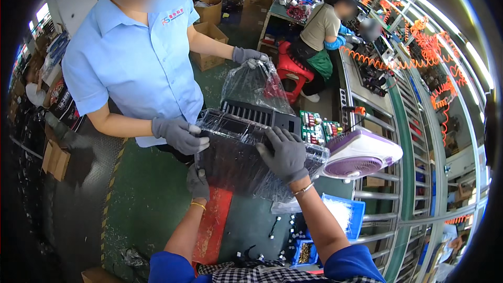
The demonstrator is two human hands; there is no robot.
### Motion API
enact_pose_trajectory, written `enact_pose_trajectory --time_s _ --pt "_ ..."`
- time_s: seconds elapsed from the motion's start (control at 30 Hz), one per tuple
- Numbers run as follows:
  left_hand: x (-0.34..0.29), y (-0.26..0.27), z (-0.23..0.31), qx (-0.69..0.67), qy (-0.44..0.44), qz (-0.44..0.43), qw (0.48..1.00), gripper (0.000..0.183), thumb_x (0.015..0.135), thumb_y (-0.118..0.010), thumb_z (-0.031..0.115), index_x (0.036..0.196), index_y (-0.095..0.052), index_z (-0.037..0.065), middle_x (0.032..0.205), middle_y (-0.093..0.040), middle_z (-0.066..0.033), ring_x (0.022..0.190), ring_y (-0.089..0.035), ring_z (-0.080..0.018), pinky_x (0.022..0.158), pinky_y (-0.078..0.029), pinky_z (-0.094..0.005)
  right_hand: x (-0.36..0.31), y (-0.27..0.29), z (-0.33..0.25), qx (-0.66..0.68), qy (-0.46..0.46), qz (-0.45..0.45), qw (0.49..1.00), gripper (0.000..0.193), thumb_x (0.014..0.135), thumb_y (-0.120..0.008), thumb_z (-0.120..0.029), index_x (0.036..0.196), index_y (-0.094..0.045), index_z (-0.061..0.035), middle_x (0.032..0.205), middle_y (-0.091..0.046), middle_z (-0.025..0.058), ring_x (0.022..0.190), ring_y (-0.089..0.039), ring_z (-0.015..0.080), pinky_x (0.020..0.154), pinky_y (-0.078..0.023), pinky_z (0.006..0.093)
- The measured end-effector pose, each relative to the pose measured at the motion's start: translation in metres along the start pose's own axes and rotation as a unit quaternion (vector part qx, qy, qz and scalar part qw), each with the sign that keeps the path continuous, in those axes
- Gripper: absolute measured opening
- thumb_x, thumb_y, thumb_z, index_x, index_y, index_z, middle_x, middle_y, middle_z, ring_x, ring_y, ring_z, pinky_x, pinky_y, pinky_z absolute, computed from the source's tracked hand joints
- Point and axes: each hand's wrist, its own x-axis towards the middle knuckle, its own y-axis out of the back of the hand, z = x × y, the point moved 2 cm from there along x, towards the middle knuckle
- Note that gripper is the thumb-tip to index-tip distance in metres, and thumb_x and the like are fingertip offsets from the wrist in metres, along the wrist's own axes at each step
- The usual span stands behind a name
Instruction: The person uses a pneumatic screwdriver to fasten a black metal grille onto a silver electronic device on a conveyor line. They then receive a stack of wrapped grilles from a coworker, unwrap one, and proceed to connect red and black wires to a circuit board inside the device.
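A black box-shaped casing (230,163) with a row of slots on its far part is partly covered by a clear plastic bag (251,81). My left hand (198,182), in a grey glove, grips the casing's near left corner; its fingertips are partly hidden. Gloved in grey too, my right hand (285,154) lies on the casing's right part, fingers spread over the plastic. Across from me, a co-worker in a light blue shirt steadies the casing's left side with one gloved hand (181,135) and holds up the bag with the other gloved hand (250,56).
Right of the casing are green circuit boards (318,127) and a white and purple fan (361,156). Blue bins (343,215) and loose small connectors (273,226) lie nearer me. A roller conveyor (380,207) runs along the right. Another person sits on a red stool (293,68) farther back.
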Motion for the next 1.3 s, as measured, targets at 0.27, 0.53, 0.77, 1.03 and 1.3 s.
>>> enact_pose_trajectory --time_s 0.27,0.53,0.77,1.03,1.3 --pt "-0.042 0.046 0.038 -0.068 0.062 -0.065 0.994 0.052 0.098 -0.053 0.03 0.142 -0.041 0.005 0.125 -0.059 -0.0165 0.114 -0.058 -0.0271 0.097 -0.045 -0.0388 -0.042 0.021 -0.028 0.002 -0.008 -0.026 1.0 0.052 0.082 -0.068 -0.04 0.122 -0.061 -0.0073 0.126 -0.061 0.0137 0.117 -0.057 0.0314 0.102 -0.041 0.0449" --pt "-0.09 0.073 0.107 -0.426 0.266 -0.295 0.813 0.066 0.097 -0.058 0.044 0.148 -0.034 0.011 0.135 -0.052 -0.0136 0.121 -0.054 -0.0215 0.099 -0.047 -0.0386 -0.079 0.043 -0.06 0.014 0.002 -0.041 0.999 0.05 0.079 -0.07 -0.039 0.119 -0.062 -0.0098 0.126 -0.06 0.0121 0.119 -0.055 0.029 0.102 -0.04 0.0445" --pt "-0.095 0.101 0.185 -0.568 0.287 -0.429 0.641 0.086 0.086 -0.055 0.069 0.146 -0.036 0.011 0.141 -0.048 -0.0117 0.128 -0.049 -0.0256 0.102 -0.045 -0.0438 -0.11 0.071 -0.076 0.107 0.006 -0.089 0.99 0.042 0.08 -0.072 -0.034 0.117 -0.065 -0.014 0.123 -0.062 0.0088 0.116 -0.057 0.0284 0.098 -0.042 0.043" --pt "-0.106 0.123 0.198 -0.578 0.282 -0.397 0.654 0.069 0.094 -0.052 0.057 0.142 -0.041 0.008 0.136 -0.054 -0.0117 0.124 -0.053 -0.0289 0.107 -0.041 -0.0471 -0.143 0.079 -0.091 0.112 -0.013 -0.193 0.975 0.075 0.076 -0.073 -0.049 0.137 -0.048 -0.015 0.132 -0.052 0.0155 0.122 -0.051 0.0359 0.101 -0.041 0.049" --pt "-0.14 0.128 0.162 -0.533 0.355 -0.392 0.66 0.078 0.092 -0.048 0.066 0.139 -0.044 0.004 0.133 -0.057 -0.0141 0.12 -0.056 -0.0297 0.101 -0.046 -0.045 -0.173 0.077 -0.104 0.163 -0.021 -0.193 0.967 0.077 0.075 -0.073 -0.042 0.14 -0.046 -0.0113 0.135 -0.051 0.0146 0.124 -0.05 0.0348 0.101 -0.042 0.0464"
